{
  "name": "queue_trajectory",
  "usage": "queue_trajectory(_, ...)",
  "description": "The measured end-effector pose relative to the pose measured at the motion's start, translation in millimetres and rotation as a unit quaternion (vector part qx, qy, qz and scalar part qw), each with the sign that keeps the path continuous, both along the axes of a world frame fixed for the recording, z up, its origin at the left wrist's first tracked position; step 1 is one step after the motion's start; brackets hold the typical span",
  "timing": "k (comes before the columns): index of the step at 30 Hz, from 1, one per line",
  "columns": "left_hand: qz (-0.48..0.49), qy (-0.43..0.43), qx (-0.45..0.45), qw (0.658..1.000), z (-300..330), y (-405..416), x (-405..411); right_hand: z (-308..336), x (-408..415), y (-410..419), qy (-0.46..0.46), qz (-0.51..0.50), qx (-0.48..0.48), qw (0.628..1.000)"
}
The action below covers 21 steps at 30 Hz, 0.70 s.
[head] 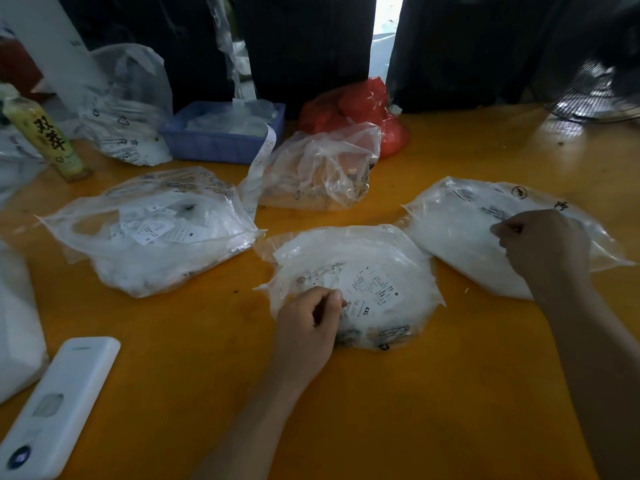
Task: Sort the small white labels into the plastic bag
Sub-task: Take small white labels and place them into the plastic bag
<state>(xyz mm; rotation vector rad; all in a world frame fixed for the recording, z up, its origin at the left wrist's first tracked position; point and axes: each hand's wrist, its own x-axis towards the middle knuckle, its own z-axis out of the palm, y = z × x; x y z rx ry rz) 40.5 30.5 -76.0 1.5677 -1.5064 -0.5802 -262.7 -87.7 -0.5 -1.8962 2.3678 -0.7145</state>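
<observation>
On the glossy orange desk (433,393): crinkled clear plastic bag (356,289), centre, full of small white labels (377,289), print reads "XXL", "M". Left hand (304,323) fingers pinch a label at its near edge. Right hand (540,247) fingers curled on second bag (460,230), contents unclear.

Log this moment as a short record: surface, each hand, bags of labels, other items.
surface: orange table
left hand: fingers curled, pinching at a label on the middle bag
right hand: fingers curled on the right bag
left bag: clear, small white labels visible inside
behind: blue basket, red bag, bottle
near left: white device
</observation>
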Motion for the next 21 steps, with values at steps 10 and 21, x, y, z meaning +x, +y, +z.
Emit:
queue_trajectory(10, 0.002, 0.029, 0.003, 1.0, 4.8, 7.0, 2.5, 11.9, -2.6, 12.6, -0.079, -0.02, -0.104, 0.991)
queue_trajectory(21, -0.082, 0.205, -0.001, 0.975, 6.4, 15.2, 7.2, 6.6, 107.6, 103.5, -0.447, 0.209, 0.059, 0.868)
